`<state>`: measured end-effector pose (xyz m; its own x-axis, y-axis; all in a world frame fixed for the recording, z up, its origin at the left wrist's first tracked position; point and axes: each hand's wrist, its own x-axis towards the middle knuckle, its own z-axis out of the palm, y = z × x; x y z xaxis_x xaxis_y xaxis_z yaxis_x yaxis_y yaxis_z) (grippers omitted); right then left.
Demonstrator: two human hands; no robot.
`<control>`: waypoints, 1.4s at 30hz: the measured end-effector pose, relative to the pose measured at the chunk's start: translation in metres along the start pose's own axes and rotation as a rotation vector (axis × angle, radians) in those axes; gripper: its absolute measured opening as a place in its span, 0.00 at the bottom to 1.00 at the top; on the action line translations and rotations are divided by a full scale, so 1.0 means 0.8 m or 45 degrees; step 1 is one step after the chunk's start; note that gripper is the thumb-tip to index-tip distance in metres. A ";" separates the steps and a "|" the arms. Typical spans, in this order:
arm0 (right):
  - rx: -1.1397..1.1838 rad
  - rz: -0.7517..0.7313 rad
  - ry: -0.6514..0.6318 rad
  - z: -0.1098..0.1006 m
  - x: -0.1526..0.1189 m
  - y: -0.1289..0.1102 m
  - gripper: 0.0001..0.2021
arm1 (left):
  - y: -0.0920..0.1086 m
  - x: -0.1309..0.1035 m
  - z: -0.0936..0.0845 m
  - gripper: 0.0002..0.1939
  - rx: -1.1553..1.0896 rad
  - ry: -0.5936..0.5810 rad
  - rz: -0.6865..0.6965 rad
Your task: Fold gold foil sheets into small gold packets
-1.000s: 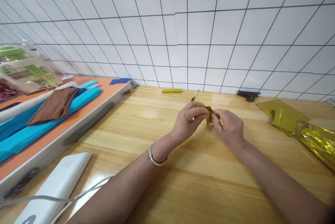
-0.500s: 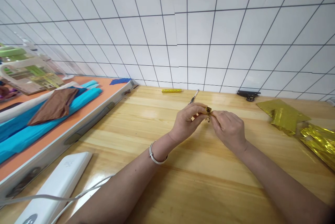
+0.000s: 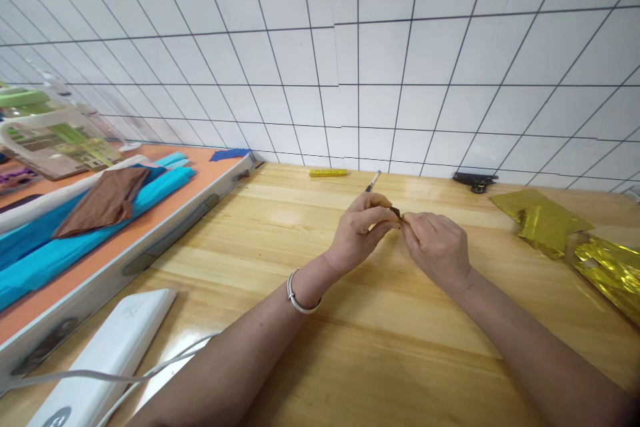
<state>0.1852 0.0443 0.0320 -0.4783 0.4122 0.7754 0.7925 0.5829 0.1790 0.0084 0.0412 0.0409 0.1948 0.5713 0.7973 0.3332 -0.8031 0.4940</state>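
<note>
Over the middle of the wooden table, a small dark gold piece shows between my two hands. My left hand pinches it between thumb and fingers. My right hand is closed at its right side, fingertips nearly touching those of my left hand. Most of the piece is hidden by my fingers. Behind my left hand lies a thin pen-like tool. A yellow glittery strip rests near the wall.
Gold foil sheets lie at the right, with a black clip by the wall. At the left are a white power strip with cables, and an orange surface holding blue and brown material and a clear container.
The fingers of my left hand have shifted around the gold piece, and less of it shows now. My right hand has hardly moved.
</note>
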 end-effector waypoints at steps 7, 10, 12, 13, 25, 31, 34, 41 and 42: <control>-0.004 -0.004 -0.041 -0.003 0.001 -0.002 0.05 | -0.001 -0.001 0.003 0.01 0.029 0.052 -0.028; 0.017 -0.001 -0.046 -0.003 0.002 -0.003 0.05 | -0.001 -0.001 0.003 0.01 0.002 0.052 -0.061; 0.026 -0.003 -0.052 -0.003 0.002 -0.003 0.05 | -0.001 -0.001 0.003 0.01 -0.021 0.055 -0.079; 0.027 -0.006 -0.052 -0.003 0.002 -0.003 0.05 | -0.001 -0.001 0.004 0.01 -0.027 0.058 -0.087; -0.014 -0.102 -0.131 -0.005 0.006 -0.003 0.08 | 0.000 -0.002 0.001 0.04 0.033 0.065 -0.048; -0.019 -0.146 -0.155 -0.006 0.007 -0.002 0.07 | -0.004 0.002 -0.005 0.05 -0.075 -0.075 -0.004; -0.007 -0.149 -0.134 -0.005 0.005 -0.002 0.07 | -0.008 0.002 -0.006 0.10 -0.058 -0.119 0.075; 0.071 -0.116 -0.120 0.001 0.001 0.003 0.05 | -0.015 0.001 -0.008 0.08 -0.050 -0.193 0.054; 0.084 -0.109 -0.111 0.002 0.001 0.004 0.05 | -0.016 0.001 -0.008 0.09 -0.063 -0.201 0.050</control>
<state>0.1865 0.0474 0.0320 -0.5765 0.4163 0.7030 0.7220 0.6624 0.1999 -0.0018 0.0512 0.0376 0.3508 0.5557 0.7537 0.2772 -0.8305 0.4832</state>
